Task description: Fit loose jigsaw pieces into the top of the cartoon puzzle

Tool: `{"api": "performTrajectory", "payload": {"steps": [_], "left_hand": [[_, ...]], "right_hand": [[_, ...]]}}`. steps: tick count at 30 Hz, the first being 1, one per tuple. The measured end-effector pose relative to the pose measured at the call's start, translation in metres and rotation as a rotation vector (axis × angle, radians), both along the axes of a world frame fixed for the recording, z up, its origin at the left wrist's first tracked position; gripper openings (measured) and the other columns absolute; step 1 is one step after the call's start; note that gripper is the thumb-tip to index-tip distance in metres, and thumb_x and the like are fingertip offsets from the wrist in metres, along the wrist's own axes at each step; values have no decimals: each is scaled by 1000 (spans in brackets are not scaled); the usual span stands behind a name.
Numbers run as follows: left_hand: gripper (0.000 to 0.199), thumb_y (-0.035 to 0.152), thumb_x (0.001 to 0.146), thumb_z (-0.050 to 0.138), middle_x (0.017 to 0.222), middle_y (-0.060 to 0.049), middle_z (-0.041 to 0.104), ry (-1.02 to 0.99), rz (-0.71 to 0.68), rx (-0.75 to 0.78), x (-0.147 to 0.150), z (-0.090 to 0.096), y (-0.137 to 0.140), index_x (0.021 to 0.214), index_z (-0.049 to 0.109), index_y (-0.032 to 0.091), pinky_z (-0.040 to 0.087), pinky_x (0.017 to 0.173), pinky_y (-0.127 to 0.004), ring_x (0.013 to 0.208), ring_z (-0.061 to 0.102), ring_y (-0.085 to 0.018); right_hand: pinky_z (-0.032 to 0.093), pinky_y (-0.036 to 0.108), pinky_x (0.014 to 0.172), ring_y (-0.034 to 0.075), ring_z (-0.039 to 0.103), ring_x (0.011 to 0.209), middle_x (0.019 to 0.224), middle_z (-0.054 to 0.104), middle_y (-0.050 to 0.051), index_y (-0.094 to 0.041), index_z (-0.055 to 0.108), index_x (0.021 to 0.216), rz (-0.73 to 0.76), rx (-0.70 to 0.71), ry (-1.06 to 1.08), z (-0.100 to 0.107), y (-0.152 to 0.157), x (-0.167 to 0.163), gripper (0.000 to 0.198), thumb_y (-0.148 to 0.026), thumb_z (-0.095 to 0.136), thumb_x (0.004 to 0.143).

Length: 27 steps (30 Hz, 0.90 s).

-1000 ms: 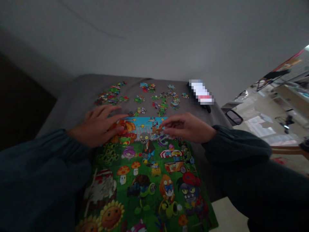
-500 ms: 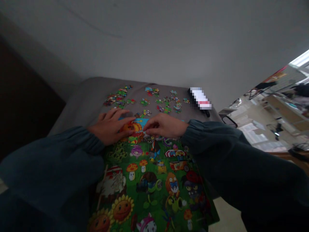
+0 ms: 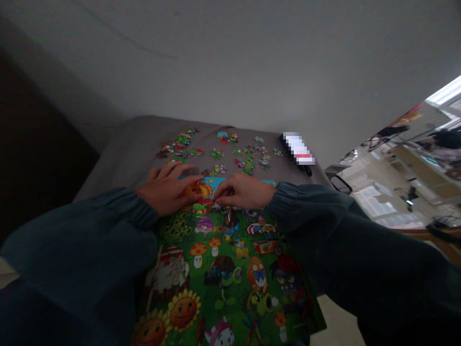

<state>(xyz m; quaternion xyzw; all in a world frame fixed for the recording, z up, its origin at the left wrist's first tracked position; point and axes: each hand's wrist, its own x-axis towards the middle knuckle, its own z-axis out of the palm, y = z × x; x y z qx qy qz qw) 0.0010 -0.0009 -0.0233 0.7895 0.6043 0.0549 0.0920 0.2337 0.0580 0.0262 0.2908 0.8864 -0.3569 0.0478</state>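
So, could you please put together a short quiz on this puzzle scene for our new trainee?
1. True or false: the left hand lies flat on the far end of the puzzle.
2. Where are the loose pieces? A) on the grey surface beyond the puzzle B) stacked on the puzzle's near end C) in a box
3. What do the right hand's fingertips meet?

Key
1. True.
2. A: they lie scattered on the grey surface, past both hands.
3. The puzzle's far part, close to the left hand; whether a piece is pinched between them cannot be told.
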Motion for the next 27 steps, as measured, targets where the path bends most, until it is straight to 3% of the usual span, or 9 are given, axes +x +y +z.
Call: {"api": "performTrajectory", "payload": {"steps": [7, 11, 17, 23, 27], "left_hand": [[61, 67, 89, 42, 159, -7, 42, 7, 32, -24, 2, 3, 0, 143, 53, 40, 32, 110, -67, 146, 30, -45], [60, 64, 90, 42, 160, -8, 41, 19, 12, -18, 0, 4, 0, 144, 54, 39, 33, 109, -67, 147, 30, -44], [71, 68, 93, 35, 160, -12, 39, 1, -58, 44, 7, 9, -3, 152, 43, 29, 32, 111, -64, 147, 30, -42], [71, 65, 94, 36, 157, -15, 42, 23, -22, 40, 11, 10, -2, 150, 45, 24, 34, 109, -65, 145, 33, -41], [68, 59, 93, 37, 156, -17, 45, 49, 36, 37, 8, 9, 1, 149, 48, 21, 37, 106, -67, 144, 34, -44]], "right_hand": [[44, 23, 69, 11, 63, 72, 87, 75, 6, -12, 76, 99, 75, 90, -8, 1, -1, -2, 18, -26, 68, 91], [39, 23, 65, 10, 58, 67, 84, 72, 4, -12, 73, 98, 24, 129, -42, 0, -4, -5, 19, -28, 72, 89], [36, 23, 64, 11, 57, 68, 79, 68, 2, -13, 69, 88, 71, 142, -15, 3, -1, -7, 17, -30, 73, 88], [42, 28, 76, 17, 62, 86, 99, 72, 10, -10, 72, 107, -41, 404, 9, 13, 42, -7, 24, -26, 56, 99], [39, 36, 99, 24, 55, 113, 124, 64, 15, -12, 71, 120, 27, 496, -2, 3, 58, -23, 28, -24, 64, 95]]}}
